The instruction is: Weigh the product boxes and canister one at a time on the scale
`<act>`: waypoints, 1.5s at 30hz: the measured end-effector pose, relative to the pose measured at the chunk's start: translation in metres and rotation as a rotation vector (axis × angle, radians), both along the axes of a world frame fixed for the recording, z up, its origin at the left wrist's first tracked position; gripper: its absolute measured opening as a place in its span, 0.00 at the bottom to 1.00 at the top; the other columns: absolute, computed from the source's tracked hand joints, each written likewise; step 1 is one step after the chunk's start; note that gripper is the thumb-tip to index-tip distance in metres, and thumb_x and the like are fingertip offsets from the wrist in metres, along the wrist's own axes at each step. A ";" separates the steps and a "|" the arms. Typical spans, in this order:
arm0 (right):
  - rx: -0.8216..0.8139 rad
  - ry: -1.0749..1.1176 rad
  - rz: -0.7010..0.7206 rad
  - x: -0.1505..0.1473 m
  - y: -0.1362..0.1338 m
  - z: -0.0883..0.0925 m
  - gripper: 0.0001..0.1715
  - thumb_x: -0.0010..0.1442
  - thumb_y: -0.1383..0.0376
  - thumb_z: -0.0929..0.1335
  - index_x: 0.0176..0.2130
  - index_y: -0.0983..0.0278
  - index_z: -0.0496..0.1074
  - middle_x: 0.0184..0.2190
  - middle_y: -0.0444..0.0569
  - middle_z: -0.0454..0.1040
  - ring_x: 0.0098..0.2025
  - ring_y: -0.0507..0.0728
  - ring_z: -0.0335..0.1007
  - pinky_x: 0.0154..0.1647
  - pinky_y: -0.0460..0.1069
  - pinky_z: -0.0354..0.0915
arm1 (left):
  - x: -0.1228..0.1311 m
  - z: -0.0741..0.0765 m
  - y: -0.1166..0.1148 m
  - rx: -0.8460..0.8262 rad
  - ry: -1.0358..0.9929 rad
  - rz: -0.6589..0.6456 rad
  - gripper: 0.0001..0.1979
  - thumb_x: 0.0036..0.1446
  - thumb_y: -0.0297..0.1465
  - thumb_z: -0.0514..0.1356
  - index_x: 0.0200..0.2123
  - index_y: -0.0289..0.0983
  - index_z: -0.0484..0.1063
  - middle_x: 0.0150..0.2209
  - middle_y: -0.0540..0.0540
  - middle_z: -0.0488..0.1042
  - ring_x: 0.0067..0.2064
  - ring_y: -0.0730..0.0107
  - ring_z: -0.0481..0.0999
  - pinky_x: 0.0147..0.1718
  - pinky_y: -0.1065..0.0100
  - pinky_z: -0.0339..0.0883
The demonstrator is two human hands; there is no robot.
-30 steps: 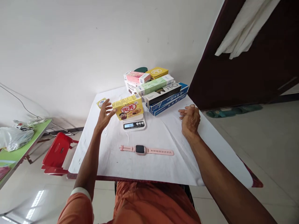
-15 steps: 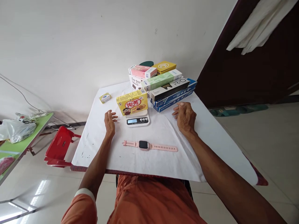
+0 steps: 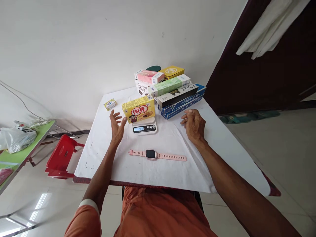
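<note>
A yellow snack box [image 3: 138,110] stands on a small white digital scale [image 3: 144,127] whose lit display shows digits. My left hand [image 3: 117,126] hovers just left of the box and scale, fingers spread, holding nothing. My right hand [image 3: 194,124] rests palm down on the white cloth [image 3: 163,171] to the right of the scale, fingers loosely curled and empty. A pink smartwatch [image 3: 156,154] lies flat on the cloth between my forearms, nearer to me than the scale.
A pile of several boxes [image 3: 170,92] fills the table's far right corner. A small yellow packet [image 3: 110,104] lies at the far left. A red stool [image 3: 61,157] and a green table with a plastic bag [image 3: 14,140] stand to the left.
My left hand let go of the yellow box, dropped to the cloth, then rose again beside the box. The scale reading changed. My right hand barely moved.
</note>
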State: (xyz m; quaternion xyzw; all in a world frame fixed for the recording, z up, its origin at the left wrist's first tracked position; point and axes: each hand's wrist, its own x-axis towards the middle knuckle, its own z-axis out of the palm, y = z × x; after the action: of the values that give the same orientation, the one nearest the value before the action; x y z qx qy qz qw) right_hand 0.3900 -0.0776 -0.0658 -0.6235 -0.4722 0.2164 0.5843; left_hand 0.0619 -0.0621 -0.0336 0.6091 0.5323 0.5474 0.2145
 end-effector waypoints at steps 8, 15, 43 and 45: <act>-0.011 -0.016 -0.002 0.002 -0.002 0.001 0.33 0.70 0.38 0.54 0.40 0.60 0.69 0.29 0.46 0.75 0.24 0.55 0.71 0.29 0.50 0.67 | 0.005 0.043 0.039 0.009 0.333 -0.143 0.36 0.50 0.47 0.73 0.59 0.41 0.70 0.51 0.41 0.77 0.43 0.61 0.75 0.44 0.59 0.70; -0.033 -0.057 0.015 0.004 -0.004 0.002 0.32 0.70 0.39 0.55 0.40 0.60 0.69 0.30 0.47 0.76 0.25 0.57 0.73 0.30 0.53 0.66 | -0.046 0.078 0.063 -0.023 0.101 -0.202 0.26 0.49 0.46 0.72 0.45 0.40 0.71 0.40 0.48 0.77 0.36 0.68 0.75 0.31 0.68 0.70; -0.134 -0.041 -0.001 0.004 -0.008 0.004 0.34 0.68 0.35 0.56 0.39 0.58 0.72 0.29 0.50 0.77 0.29 0.62 0.75 0.32 0.59 0.70 | -0.173 0.050 0.212 -0.256 0.278 0.348 0.20 0.49 0.26 0.65 0.44 0.41 0.65 0.47 0.42 0.71 0.53 0.51 0.71 0.53 0.51 0.67; -0.143 -0.037 -0.008 0.004 -0.008 0.004 0.33 0.68 0.36 0.56 0.39 0.55 0.72 0.30 0.50 0.77 0.29 0.64 0.75 0.32 0.61 0.71 | -0.181 0.048 0.216 -0.308 0.252 0.289 0.20 0.48 0.28 0.65 0.46 0.41 0.66 0.45 0.44 0.72 0.48 0.57 0.73 0.50 0.54 0.69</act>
State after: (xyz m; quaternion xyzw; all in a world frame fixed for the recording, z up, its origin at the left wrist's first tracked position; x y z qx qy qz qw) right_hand 0.3944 -0.0858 -0.0613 -0.6696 -0.4636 0.2358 0.5302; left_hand -0.1195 0.1541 0.0141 0.5502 0.7137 0.4043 0.1561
